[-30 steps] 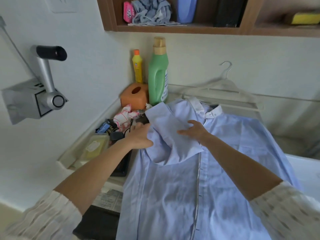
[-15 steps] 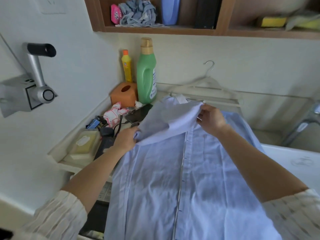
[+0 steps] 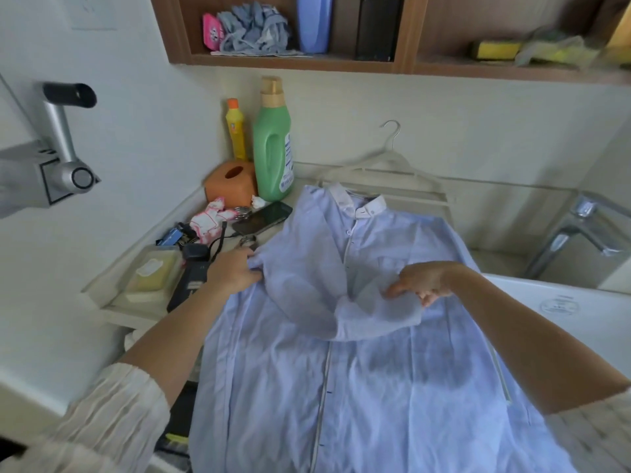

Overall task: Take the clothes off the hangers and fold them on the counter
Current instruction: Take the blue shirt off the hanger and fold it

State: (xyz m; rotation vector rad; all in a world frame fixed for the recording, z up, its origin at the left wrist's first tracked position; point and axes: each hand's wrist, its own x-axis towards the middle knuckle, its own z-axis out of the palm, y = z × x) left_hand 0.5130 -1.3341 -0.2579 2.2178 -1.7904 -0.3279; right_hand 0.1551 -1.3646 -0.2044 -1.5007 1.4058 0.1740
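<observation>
A light blue button-up shirt [image 3: 358,387] lies face up on the counter, its white collar [image 3: 358,204] toward the wall. Its left sleeve [image 3: 341,302] is folded across the chest. My left hand [image 3: 232,271] grips the fabric at the shirt's left shoulder edge. My right hand [image 3: 421,279] pinches the end of the folded sleeve over the chest. An empty white hanger [image 3: 386,169] lies on the counter behind the collar.
Left of the shirt sit a green detergent bottle [image 3: 273,148], a yellow bottle [image 3: 236,129], an orange tissue box [image 3: 232,182], a phone [image 3: 263,218], a soap tray [image 3: 150,273] and cables. A tap [image 3: 577,230] stands at right. A wooden shelf [image 3: 375,64] hangs overhead.
My right hand has carried the sleeve end from up near the collar down across the chest. The left hand keeps hold of the shoulder edge. The camera tilted slightly.
</observation>
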